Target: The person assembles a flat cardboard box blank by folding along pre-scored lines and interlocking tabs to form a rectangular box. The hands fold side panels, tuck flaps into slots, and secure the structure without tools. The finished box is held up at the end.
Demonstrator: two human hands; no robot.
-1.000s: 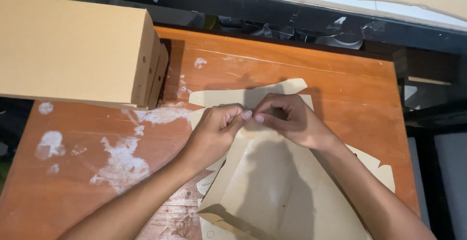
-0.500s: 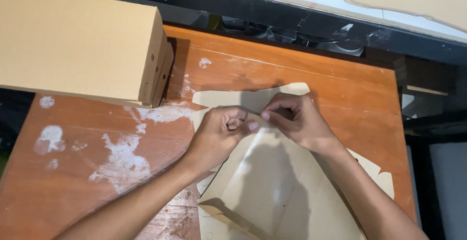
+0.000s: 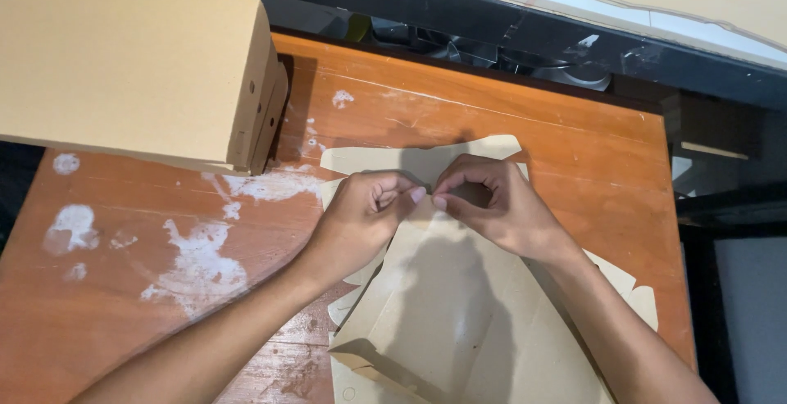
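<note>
The left hand (image 3: 365, 211) and the right hand (image 3: 492, 207) meet at the middle of the frame, fingertips nearly touching. Both are curled narrow, pinching the upper edge of a flat piece of tan cardboard (image 3: 443, 314) between thumb and forefinger. What exactly sits inside the pinch is too small to tell; it looks like a fold or small tab at the sheet's top edge.

The cardboard lies directly under and below the hands, running from their fingertips down toward the bottom edge of the frame. Its long axis goes roughly top to bottom, leaning a little to the lower right. Both hands are equally near it, each holding one side of the same spot. The sheet is plain, matte and light brown, with a folded rim along its lower left edge, and more flaps of the same material show beneath it above the hands and at the right.

All this rests on a reddish-brown wooden table (image 3: 574, 150) blotched with white patches at the left. A closed tan cardboard box (image 3: 131, 60) sits at the upper left, apart from the hands.
</note>
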